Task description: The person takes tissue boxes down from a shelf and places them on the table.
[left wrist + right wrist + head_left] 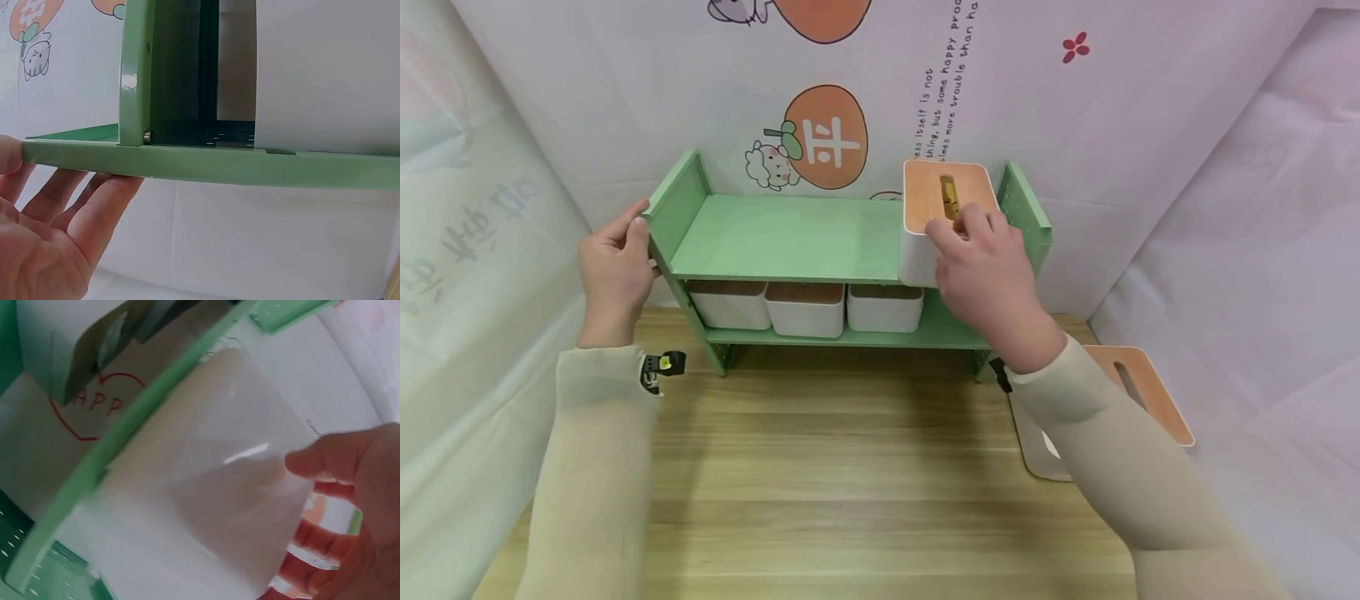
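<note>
A green two-tier shelf (790,237) stands against the back wall. My left hand (616,271) grips the upper edge of its left side panel; in the left wrist view the fingers (103,215) lie along the panel's outer face. At the right end of the upper tier is a white tissue box (917,254) with a wood-toned slotted lid, and something yellow shows in the slot. My right hand (988,271) holds this box by its near side, thumb on one face in the right wrist view. Whether the box's base touches the shelf, I cannot tell.
Several white bins (806,315) stand in a row on the lower tier. A larger white box (1138,387) with a slotted wood-toned lid sits on the wooden table (842,467) at the right, partly behind my right sleeve. Printed fabric walls enclose the back and sides.
</note>
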`<act>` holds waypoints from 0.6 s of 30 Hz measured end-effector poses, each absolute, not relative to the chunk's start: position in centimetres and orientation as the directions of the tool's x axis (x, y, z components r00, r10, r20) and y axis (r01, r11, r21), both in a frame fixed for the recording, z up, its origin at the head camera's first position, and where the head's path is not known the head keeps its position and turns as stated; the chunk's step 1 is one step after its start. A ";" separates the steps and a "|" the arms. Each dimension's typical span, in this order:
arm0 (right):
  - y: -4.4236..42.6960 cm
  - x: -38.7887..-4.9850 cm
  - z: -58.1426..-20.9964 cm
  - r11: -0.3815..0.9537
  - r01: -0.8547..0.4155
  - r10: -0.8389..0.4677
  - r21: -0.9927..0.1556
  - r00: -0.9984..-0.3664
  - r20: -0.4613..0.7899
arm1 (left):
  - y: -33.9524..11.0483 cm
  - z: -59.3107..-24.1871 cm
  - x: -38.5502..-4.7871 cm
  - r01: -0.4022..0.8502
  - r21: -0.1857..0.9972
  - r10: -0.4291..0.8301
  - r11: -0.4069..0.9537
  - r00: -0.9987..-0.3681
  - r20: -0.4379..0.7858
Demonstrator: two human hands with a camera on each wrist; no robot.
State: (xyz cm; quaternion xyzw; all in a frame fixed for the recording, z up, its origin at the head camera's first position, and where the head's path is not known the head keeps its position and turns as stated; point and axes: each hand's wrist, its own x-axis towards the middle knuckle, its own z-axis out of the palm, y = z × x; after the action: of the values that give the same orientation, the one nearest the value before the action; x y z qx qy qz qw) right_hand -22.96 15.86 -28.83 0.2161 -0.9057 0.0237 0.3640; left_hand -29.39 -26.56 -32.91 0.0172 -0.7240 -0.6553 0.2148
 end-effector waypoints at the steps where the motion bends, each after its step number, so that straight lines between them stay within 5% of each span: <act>1: 16.1 -22.5 -28.7 0.906 -0.411 -0.370 0.101 -0.655 0.658 | -26.5 -32.9 -29.4 0.256 0.957 -0.304 0.138 -0.908 0.287; 18: 17.2 -19.6 -28.8 0.885 -0.460 -0.390 0.077 -0.640 0.662 | -26.7 -33.0 -29.5 0.249 0.958 -0.303 0.145 -0.910 0.283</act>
State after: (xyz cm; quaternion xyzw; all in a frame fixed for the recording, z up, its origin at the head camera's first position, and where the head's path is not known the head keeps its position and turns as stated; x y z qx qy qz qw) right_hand -19.62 17.20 -28.82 0.2351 -0.9042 0.0493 0.3532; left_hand -29.49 -26.67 -32.95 0.0186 -0.7267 -0.6534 0.2112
